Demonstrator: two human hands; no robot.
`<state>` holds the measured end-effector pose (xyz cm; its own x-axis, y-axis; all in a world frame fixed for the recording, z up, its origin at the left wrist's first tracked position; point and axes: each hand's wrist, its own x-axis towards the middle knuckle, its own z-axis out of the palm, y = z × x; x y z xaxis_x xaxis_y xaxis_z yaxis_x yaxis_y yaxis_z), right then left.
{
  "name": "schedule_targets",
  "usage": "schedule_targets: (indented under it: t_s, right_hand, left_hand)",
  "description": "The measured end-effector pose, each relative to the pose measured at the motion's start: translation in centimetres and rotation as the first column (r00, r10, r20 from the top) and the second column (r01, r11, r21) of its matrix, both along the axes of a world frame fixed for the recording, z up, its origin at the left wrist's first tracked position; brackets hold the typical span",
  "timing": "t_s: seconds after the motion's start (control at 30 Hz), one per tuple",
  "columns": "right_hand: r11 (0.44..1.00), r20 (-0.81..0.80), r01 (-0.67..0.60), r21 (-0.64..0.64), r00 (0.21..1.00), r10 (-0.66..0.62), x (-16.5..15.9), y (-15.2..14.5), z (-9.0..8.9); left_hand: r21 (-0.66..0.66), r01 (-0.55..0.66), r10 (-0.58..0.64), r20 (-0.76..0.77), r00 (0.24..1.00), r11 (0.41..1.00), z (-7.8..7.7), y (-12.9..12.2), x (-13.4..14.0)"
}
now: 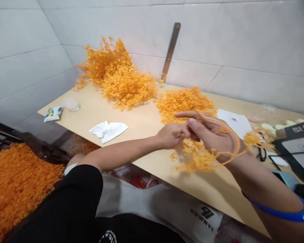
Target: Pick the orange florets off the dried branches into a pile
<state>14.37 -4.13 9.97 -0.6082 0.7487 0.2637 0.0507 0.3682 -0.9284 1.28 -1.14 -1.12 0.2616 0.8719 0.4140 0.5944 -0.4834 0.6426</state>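
My left hand point(170, 135) is closed, its fingers curled against the fingertips of my right hand; whatever lies inside them is hidden. My right hand point(215, 135) is closed in a pinch with the index finger stretched forward. Thin stems of an orange dried flower sprig point(199, 157) loop over its back and run through its fingers. The sprig's blossoms hang below both hands, and another small blossom cluster point(253, 139) sticks out beyond the right wrist. Just behind the hands is a flat heap of orange dried flowers point(187, 101) on the table point(147, 148).
Taller orange flower bunches point(121, 74) lean toward the tiled wall. A crumpled tissue point(108, 131), a small packet point(53, 114) and a clear cup point(71, 104) lie at left. White paper point(233, 119), scissors point(261, 152) and a phone point(285, 179) are at right. More orange flowers point(22, 192) fill the lower left.
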Motion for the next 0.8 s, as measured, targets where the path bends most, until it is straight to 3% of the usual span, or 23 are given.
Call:
schedule_targets:
  t_s: [0.13, 0.23, 0.37, 0.5, 0.63, 0.7, 0.8]
  right_hand:
    - [0.989, -0.049, 0.101, -0.103, 0.993, -0.107, 2.4, 2.8, -3.1]
    - [0.968, -0.081, 0.221, -0.12, 0.969, -0.232, 4.2, 3.4, -5.8]
    - [0.905, -0.171, 0.397, -0.152, 0.891, -0.42, 4.8, 3.8, -8.4]
    - [0.898, -0.283, 0.385, -0.213, 0.855, -0.434, 4.8, 4.4, -8.9]
    - [0.885, -0.338, 0.38, -0.271, 0.823, -0.457, 4.8, 4.2, -8.9]
    - [0.873, -0.337, 0.388, -0.296, 0.813, -0.475, 4.8, 4.1, -9.0]
    - [0.849, -0.299, 0.425, -0.312, 0.805, -0.513, 4.8, 4.1, -9.4]
  left_hand:
    - [0.042, 0.076, -0.074, -0.041, 0.996, 0.996, -0.2, 0.2, -0.4]
    - [0.055, 0.055, -0.06, 0.085, 0.995, 0.997, -0.4, 0.3, -0.5]
    - [-0.053, 0.134, -0.118, 0.239, 0.964, 0.99, 0.1, 0.0, -0.1]
    - [-0.122, 0.24, -0.191, 0.323, 0.927, 0.963, 0.8, -0.2, 0.4]
    - [-0.261, 0.41, -0.334, 0.292, 0.896, 0.874, 1.0, -0.7, 0.9]
    - [-0.284, 0.443, -0.383, 0.245, 0.891, 0.85, 1.0, -0.9, 1.1]
    - [-0.262, 0.427, -0.384, 0.201, 0.901, 0.866, 0.9, -1.0, 1.2]
